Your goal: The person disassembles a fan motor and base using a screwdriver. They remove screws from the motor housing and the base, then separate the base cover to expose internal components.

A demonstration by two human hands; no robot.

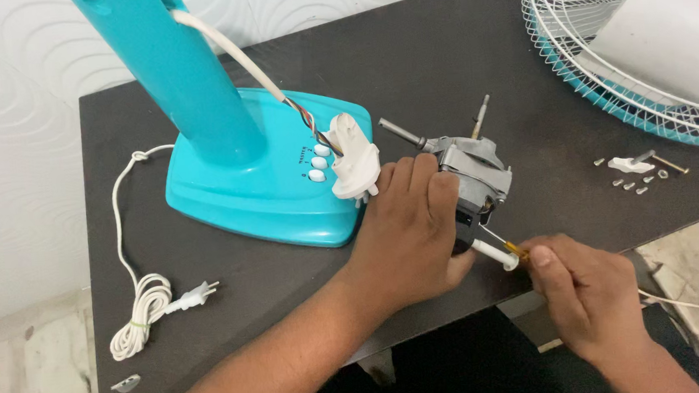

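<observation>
My left hand (407,232) is closed over a grey metal fan motor (473,167) with a protruding shaft, pinning it on the dark table (438,54). My right hand (581,290) grips a screwdriver (513,250) whose tip meets the motor's near side, beside a small white tube. To the left of the motor, a white plastic switch block (355,164) hangs from coloured wires against the turquoise fan base (256,188).
A turquoise fan column (170,69) rises from the base. A white coiled cord with plug (152,302) lies at left. A white wire fan grille (606,47) sits at back right. Small screws and a white bracket (633,167) lie nearby.
</observation>
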